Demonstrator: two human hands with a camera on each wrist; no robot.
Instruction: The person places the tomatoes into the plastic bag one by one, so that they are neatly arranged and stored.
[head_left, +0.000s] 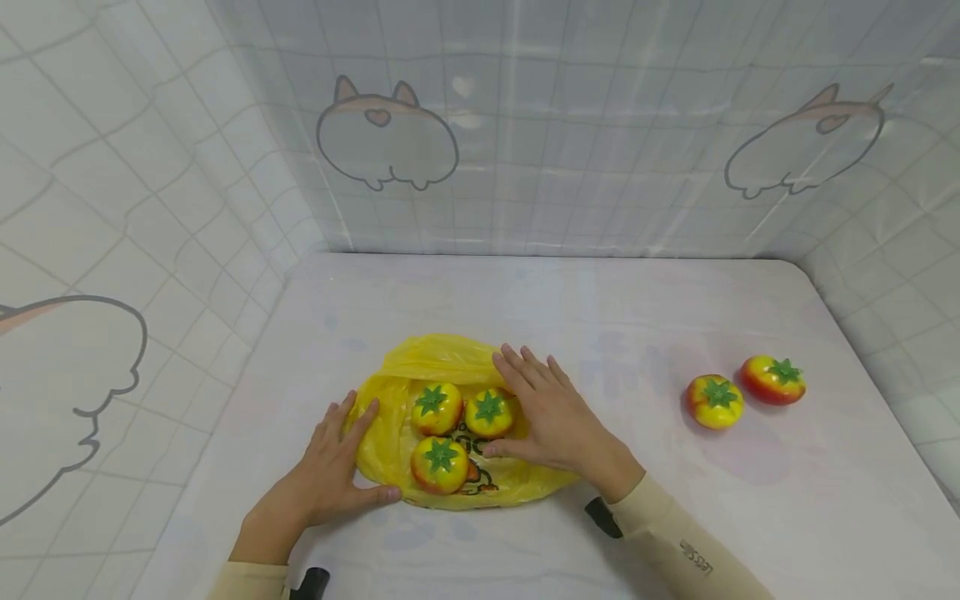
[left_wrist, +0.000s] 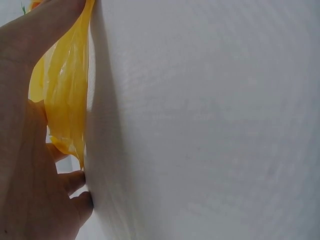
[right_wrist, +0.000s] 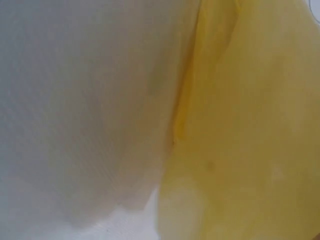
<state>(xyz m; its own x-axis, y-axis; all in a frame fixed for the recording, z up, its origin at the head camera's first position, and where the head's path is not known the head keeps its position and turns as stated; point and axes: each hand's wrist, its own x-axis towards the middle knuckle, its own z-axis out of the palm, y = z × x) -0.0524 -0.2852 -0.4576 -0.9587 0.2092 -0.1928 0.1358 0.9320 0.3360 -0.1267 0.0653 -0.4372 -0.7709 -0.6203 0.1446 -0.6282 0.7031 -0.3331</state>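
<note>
A yellow plastic bag lies spread on the table with black print showing. Three toy tomatoes, red and yellow with green leafy tops, sit on it: one at the upper left, one at the right and one in front. At the bag's left edge, my left hand touches it with fingers spread; the left wrist view shows the bag beside the fingers. My right hand rests over the right side, fingers extended, thumb near a tomato. In the right wrist view the bag is blurred and the hand's fingers are hidden.
Two more toy tomatoes, a left one and a right one, lie on the white table to the right. Grid-patterned curtains with cartoon animals enclose the table at the back and both sides.
</note>
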